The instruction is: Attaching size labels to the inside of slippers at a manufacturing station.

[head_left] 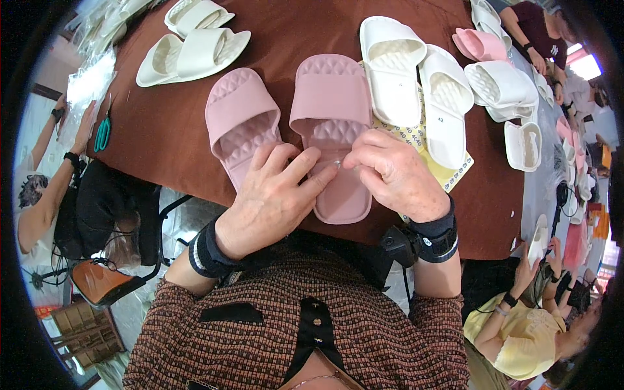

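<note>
Two dusty-pink slippers lie before me, toes away: the left slipper (242, 107) and the right slipper (331, 97), both with quilted insoles and wide straps. My left hand (270, 195) is palm down with its fingers apart, resting over the left slipper and the right slipper's inner edge. One of its fingertips touches the right insole beside a tiny whitish spot. From the other side my right hand (398, 172) bends over the same insole, fingers curled together near that spot. Whatever its fingertips hold is too small to make out.
White slippers (393, 71) lie at the right, partly over a yellow printed sticker sheet (458, 172). More white slippers (195, 55) sit far left, near teal scissors (102, 134) at the brown table's (156, 146) edge. People work on both sides; a chair (107, 283) stands at left.
</note>
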Tool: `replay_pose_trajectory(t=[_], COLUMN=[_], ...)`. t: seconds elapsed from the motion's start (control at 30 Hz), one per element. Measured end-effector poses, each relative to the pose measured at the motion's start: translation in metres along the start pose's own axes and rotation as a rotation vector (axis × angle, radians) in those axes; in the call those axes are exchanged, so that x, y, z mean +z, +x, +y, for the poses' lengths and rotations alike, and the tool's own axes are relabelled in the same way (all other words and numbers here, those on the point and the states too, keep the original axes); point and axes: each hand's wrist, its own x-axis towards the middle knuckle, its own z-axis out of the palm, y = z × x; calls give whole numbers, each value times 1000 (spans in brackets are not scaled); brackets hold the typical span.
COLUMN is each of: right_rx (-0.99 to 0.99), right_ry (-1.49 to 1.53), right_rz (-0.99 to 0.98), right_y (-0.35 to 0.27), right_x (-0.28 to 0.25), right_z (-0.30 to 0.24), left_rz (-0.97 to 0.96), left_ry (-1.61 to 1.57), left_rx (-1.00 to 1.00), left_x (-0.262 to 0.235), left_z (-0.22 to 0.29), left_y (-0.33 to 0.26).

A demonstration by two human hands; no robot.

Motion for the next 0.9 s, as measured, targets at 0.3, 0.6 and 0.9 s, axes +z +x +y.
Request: replay_pose_trajectory(t=[0.3,0.6,0.9], right_rx=[-6,-60,-42], right_ry=[15,-18,14], right_rz=[15,-29,-12], right_y=[-1,0,-1], right_x=[1,-3,2], right_z=[-2,-2,-3], left_rz=[-4,-12,-14], left_ry=[-92,-130,-155], left_rx=[8,-15,-28], left_x=[-1,-3,-1], left_z=[-6,-6,-8], left_y=[1,1,0])
